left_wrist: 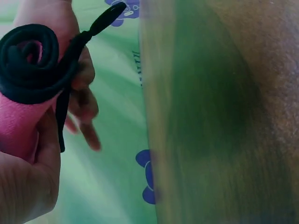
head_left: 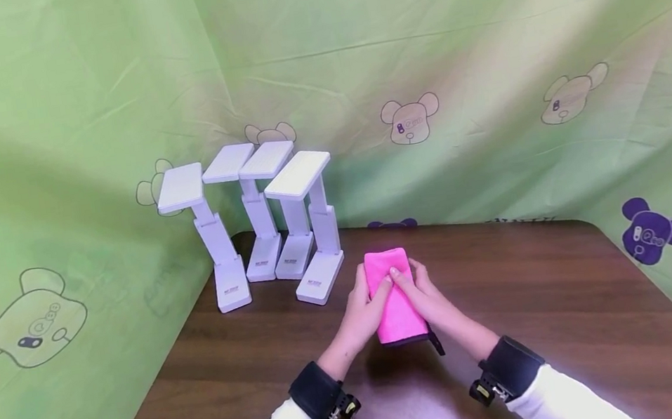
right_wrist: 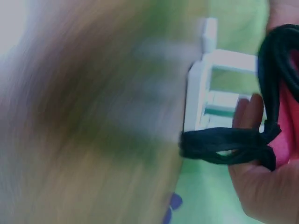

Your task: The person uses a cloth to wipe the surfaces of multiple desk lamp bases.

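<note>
A pink cloth with dark edging is rolled into a thick bundle above the table. From its left side my left hand grips it, and my right hand grips the right side, with both thumbs lying on the top face. In the left wrist view the rolled end shows as a dark spiral edge around pink fabric. A dark hanging loop sticks out from that end in the right wrist view. Most of the fingers are hidden beneath the bundle in the head view.
Several white folding stands with flat tops are grouped at the back left of the brown wooden table. Green curtain fabric printed with bear heads hangs behind the table and along its sides.
</note>
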Demonstrator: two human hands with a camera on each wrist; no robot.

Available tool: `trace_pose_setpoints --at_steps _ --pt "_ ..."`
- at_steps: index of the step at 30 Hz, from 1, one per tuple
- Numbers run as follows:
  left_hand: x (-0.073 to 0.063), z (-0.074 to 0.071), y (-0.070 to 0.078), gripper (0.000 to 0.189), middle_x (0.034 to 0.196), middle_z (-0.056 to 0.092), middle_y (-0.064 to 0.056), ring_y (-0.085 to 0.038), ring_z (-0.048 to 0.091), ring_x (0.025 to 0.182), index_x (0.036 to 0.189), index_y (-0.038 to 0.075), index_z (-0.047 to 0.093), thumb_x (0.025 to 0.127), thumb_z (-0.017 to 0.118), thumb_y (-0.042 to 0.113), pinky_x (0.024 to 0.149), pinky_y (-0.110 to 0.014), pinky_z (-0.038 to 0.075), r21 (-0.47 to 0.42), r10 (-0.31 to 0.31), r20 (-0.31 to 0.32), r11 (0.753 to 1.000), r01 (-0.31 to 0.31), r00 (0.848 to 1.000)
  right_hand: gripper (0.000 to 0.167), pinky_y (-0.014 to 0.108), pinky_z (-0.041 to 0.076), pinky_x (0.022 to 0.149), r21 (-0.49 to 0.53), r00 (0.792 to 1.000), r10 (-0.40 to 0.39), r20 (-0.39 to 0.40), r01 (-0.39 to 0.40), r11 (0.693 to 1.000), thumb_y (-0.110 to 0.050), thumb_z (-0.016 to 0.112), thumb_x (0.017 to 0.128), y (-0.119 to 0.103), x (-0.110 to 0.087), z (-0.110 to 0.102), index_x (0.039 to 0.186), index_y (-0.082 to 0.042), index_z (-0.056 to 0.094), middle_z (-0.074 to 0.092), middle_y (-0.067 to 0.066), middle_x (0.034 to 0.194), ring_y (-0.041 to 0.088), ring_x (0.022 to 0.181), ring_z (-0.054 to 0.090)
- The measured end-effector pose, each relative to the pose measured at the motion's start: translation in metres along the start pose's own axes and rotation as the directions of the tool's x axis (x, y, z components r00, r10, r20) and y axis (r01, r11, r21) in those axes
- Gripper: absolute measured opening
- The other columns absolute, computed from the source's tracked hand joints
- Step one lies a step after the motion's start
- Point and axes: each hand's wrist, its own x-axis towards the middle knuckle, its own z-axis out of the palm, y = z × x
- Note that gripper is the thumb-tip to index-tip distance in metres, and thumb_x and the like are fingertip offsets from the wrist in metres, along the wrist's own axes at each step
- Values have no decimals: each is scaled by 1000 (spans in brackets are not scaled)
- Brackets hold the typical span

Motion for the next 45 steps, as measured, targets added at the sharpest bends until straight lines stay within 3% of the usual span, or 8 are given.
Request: trace_pose_setpoints --at_steps 6,11,14,20,22,25,30,45 --pt "-1 0 -3 45 109 61 -12 -19 63 90 140 9 36 105 54 30 79 -34 54 159 64 -19 986 -60 998 58 33 56 69 85 999 39 26 -41 996 -47 51 105 -2 -4 3 142 -4 41 61 18 105 21 78 67" --pt "4 -24 -8 58 128 59 -16 -27 60 116 144 2 42 103 56 40 98 -44 50 395 84 123 910 -126 989 42 37 57 62 33 998 -54 -45 55 998 -31 51 108 4 -4 -6 138 -4 39 60 21 106 21 71 67" --pt "13 -54 -18 68 147 51 -19 -33 48 136 151 1 41 102 55 47 112 -49 39 596 60 183 787 -159 981 38 39 57 59 -7 994 -90 -69 90 996 -26 48 109 9 -2 -19 138 -4 38 60 23 105 22 69 65" --pt "37 -112 -48 65 152 45 -25 -42 42 141 146 0 50 97 68 40 111 -55 39 920 -67 146 377 -111 987 38 38 55 64 -131 987 -114 -114 99 986 -24 47 109 17 -3 -50 139 -4 35 56 24 110 23 74 62" --pt "42 -123 -57 58 149 49 -26 -42 45 139 140 0 57 95 72 34 110 -53 41 938 -96 170 320 -132 981 39 37 53 68 -185 984 -119 -133 94 978 -24 48 109 19 -5 -58 139 -3 35 56 25 113 23 79 62" --pt "45 -126 -63 47 143 54 -27 -41 51 134 131 -1 62 95 73 26 108 -50 44 933 -98 220 313 -180 971 41 36 52 71 -262 980 -121 -160 76 962 -26 50 108 21 -9 -69 139 -4 35 57 26 114 24 81 62" --pt "41 -112 -60 40 135 60 -28 -40 59 125 124 -1 62 96 72 26 100 -48 51 927 -64 257 298 -227 964 44 37 54 64 -292 978 -114 -177 59 955 -29 54 106 23 -14 -83 139 -6 36 58 26 110 23 73 64" --pt "13 10 -39 15 91 72 -7 -19 67 74 101 8 69 96 69 22 60 -30 56 902 99 431 -41 -429 897 55 37 55 56 -358 978 -203 -51 172 918 -28 73 95 28 -12 -93 139 -10 45 63 20 108 20 70 65"
